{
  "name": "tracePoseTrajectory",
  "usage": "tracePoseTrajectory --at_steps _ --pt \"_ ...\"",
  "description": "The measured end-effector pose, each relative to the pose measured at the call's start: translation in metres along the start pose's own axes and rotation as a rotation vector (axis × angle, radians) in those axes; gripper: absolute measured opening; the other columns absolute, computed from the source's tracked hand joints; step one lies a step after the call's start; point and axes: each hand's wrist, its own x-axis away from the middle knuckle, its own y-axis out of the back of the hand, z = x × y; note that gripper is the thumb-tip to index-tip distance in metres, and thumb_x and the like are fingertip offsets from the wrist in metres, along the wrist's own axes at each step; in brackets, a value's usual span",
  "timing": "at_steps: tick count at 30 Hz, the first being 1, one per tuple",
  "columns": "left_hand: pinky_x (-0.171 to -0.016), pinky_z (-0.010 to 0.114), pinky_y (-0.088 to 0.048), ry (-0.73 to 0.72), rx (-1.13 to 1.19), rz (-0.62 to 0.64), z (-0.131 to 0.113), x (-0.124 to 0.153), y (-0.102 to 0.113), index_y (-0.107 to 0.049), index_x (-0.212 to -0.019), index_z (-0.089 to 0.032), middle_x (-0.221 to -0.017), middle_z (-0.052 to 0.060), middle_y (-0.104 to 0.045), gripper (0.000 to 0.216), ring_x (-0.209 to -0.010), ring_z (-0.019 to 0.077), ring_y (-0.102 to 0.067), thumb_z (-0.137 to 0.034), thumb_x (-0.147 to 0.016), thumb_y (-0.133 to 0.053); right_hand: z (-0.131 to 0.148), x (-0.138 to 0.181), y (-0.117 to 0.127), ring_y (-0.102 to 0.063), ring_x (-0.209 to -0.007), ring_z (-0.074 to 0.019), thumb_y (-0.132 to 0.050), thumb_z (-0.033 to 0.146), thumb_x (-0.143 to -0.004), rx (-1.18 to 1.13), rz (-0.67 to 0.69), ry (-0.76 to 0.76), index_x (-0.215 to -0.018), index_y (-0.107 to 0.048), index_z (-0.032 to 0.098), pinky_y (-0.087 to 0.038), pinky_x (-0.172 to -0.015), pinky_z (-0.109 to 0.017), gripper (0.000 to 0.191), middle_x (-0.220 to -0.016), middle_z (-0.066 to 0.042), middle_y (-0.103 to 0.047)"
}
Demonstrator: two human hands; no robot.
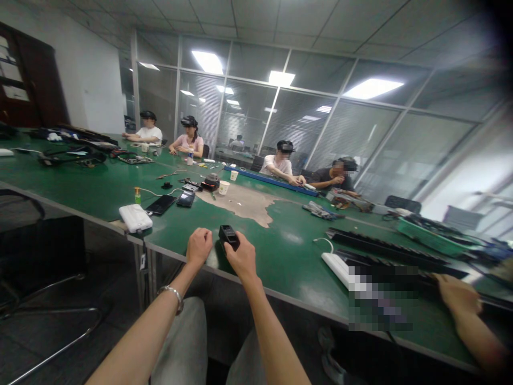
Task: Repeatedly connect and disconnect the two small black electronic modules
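My right hand [243, 258] grips a small black box-shaped device [227, 234] near the front edge of the green table [280, 256]. The thumb lies along the device's near side, and its top face points up and toward me. Just left of it, my left hand [199, 246] is curled closed over the table, apart from the device. Its fingertips are turned away, so whatever may be inside is hidden. Farther left lie a white power bank [135, 218] and a black phone [161, 204] by a white cable.
Paper cups [224, 187] and a bare tan patch [244, 203] lie ahead. At right are black strips [385, 248], a white power strip [335, 266], a green basket [433, 239] and a co-worker's hand [460, 297]. Several people sit across the table. A chair [44, 246] stands left.
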Motion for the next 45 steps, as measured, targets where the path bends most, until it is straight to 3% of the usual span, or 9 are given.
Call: tracePoseTrajectory --at_steps 7,15,21,25,30,35,40,45 --pt "-0.074 0.029 -0.041 0.004 0.014 0.000 0.001 0.000 0.000 -0.066 -0.076 -0.020 -0.079 0.007 -0.064 0.023 -0.077 0.0193 -0.058 -0.025 -0.088 -0.046 -0.007 0.012 -0.006 -0.062 -0.105 -0.0275 -0.062 0.027 -0.076 0.058 0.054 0.031 -0.116 -0.063 0.016 -0.047 -0.093 -0.037 0.042 -0.111 -0.013 -0.067" --pt "-0.072 0.031 -0.041 -0.012 -0.001 -0.004 0.001 0.001 -0.001 -0.065 -0.076 -0.020 -0.079 0.008 -0.064 0.024 -0.077 0.0206 -0.058 -0.025 -0.088 -0.045 -0.008 0.028 -0.018 -0.058 -0.112 -0.0272 -0.057 0.024 -0.083 0.034 -0.019 0.034 -0.129 -0.055 0.012 -0.045 -0.097 -0.038 0.048 -0.121 -0.017 -0.061" --pt "-0.074 0.030 -0.041 0.003 0.023 0.017 0.002 0.000 -0.001 -0.066 -0.078 -0.020 -0.080 0.007 -0.064 0.023 -0.078 0.0203 -0.058 -0.026 -0.088 -0.046 0.010 0.015 -0.021 -0.059 -0.108 -0.0291 -0.060 0.030 -0.084 0.029 -0.068 -0.028 -0.125 -0.058 0.011 -0.045 -0.094 -0.039 0.045 -0.115 -0.018 -0.064" --pt "-0.073 0.030 -0.040 -0.003 0.016 0.020 0.000 0.001 -0.001 -0.065 -0.076 -0.020 -0.079 0.007 -0.063 0.024 -0.076 0.0197 -0.057 -0.027 -0.088 -0.046 0.015 -0.002 -0.005 -0.060 -0.110 -0.0265 -0.059 0.034 -0.085 -0.059 -0.169 -0.038 -0.125 -0.058 0.011 -0.044 -0.097 -0.036 0.046 -0.120 -0.017 -0.064" --pt "-0.074 0.029 -0.040 0.005 -0.036 0.036 -0.003 0.001 -0.001 -0.065 -0.076 -0.019 -0.079 0.007 -0.063 0.026 -0.077 0.0189 -0.057 -0.027 -0.089 -0.044 -0.015 -0.005 0.014 -0.059 -0.113 -0.0271 -0.059 0.036 -0.084 -0.064 -0.283 -0.131 -0.127 -0.058 0.009 -0.042 -0.099 -0.037 0.051 -0.122 -0.017 -0.064" --pt "-0.076 0.029 -0.041 0.000 -0.087 0.062 -0.003 0.001 0.000 -0.066 -0.080 -0.019 -0.082 0.007 -0.065 0.026 -0.080 0.0186 -0.059 -0.026 -0.090 -0.043 -0.053 0.012 0.006 -0.059 -0.114 -0.0278 -0.060 0.034 -0.082 0.003 -0.224 -0.165 -0.127 -0.058 0.008 -0.043 -0.099 -0.038 0.052 -0.123 -0.019 -0.063" --pt "-0.075 0.028 -0.041 -0.010 -0.097 0.070 -0.005 0.001 0.001 -0.066 -0.080 -0.019 -0.082 0.006 -0.065 0.026 -0.080 0.0183 -0.059 -0.027 -0.090 -0.043 -0.061 0.020 -0.004 -0.058 -0.116 -0.0264 -0.060 0.030 -0.082 0.025 -0.179 -0.127 -0.128 -0.057 0.009 -0.042 -0.101 -0.038 0.050 -0.125 -0.018 -0.061" --pt "-0.073 0.028 -0.041 -0.007 -0.117 0.089 -0.007 0.002 0.002 -0.065 -0.079 -0.019 -0.082 0.006 -0.064 0.025 -0.078 0.0179 -0.059 -0.026 -0.090 -0.043 -0.062 0.023 -0.009 -0.049 -0.126 -0.0293 -0.062 0.027 -0.080 0.105 -0.157 -0.094 -0.135 -0.048 0.006 -0.036 -0.107 -0.044 0.061 -0.134 -0.022 -0.053"
